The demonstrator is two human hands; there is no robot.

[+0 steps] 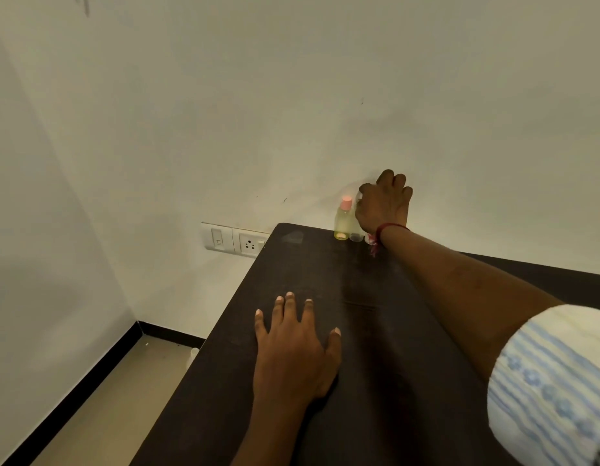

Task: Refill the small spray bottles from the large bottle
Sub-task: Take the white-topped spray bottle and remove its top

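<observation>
A yellowish bottle with a pink cap (344, 219) stands upright at the far edge of the dark table (359, 348), against the wall. Right beside it stands a small clear bottle (355, 234), mostly hidden by my right hand (384, 205). That hand reaches across the table and curls around the small clear bottle's upper part. A red thread is tied around its wrist. My left hand (293, 344) lies flat on the table near me, fingers spread, holding nothing.
A white wall rises behind the table. A switch and socket plate (236, 242) sits on the wall left of the table's far corner. Left of the table is beige floor with a black skirting, and a small white object (193, 353) lies there.
</observation>
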